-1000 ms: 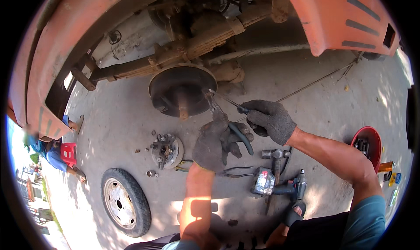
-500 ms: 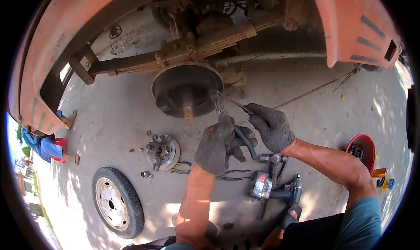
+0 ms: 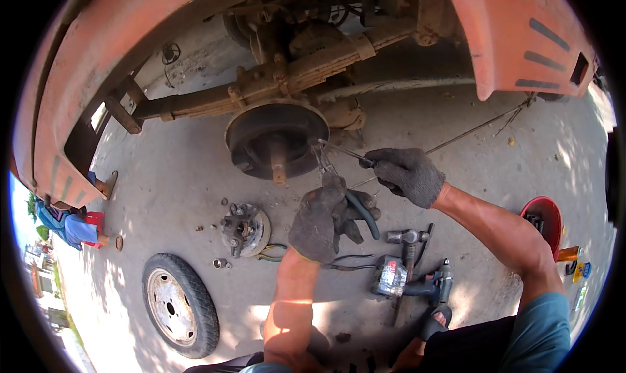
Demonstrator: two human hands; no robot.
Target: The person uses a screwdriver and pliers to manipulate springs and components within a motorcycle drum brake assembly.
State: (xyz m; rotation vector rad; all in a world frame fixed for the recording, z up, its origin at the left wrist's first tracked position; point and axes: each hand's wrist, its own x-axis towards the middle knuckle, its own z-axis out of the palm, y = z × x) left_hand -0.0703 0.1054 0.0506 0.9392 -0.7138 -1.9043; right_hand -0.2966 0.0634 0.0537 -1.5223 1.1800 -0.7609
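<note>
My gloved left hand (image 3: 319, 220) is closed round long-nosed pliers (image 3: 360, 214) with dark handles. Their thin jaws reach up to the right-hand rim of a dark brake drum (image 3: 254, 135) under the vehicle. In my gloved right hand (image 3: 411, 175) is a slim tool that looks like a screwdriver (image 3: 345, 151), its shaft pointing left and its tip at the same rim, just above the plier jaws. What the two tips touch is too small to make out. A rusty axle stub (image 3: 278, 161) sticks out of the drum.
Below the drum lie a hub (image 3: 251, 231), other pliers (image 3: 270, 252), a hammer (image 3: 409, 242) and a cordless drill (image 3: 424, 287). A wheel (image 3: 179, 304) lies at left; a red bucket (image 3: 554, 226) stands at right. Orange bodywork (image 3: 521, 40) overhangs. Another person (image 3: 75, 229) sits far left.
My right hand has risen away from the plier handles, and the screwdriver lies flatter, its tip still at the drum rim. My left hand keeps its grip on the pliers. The view has shifted slightly.
</note>
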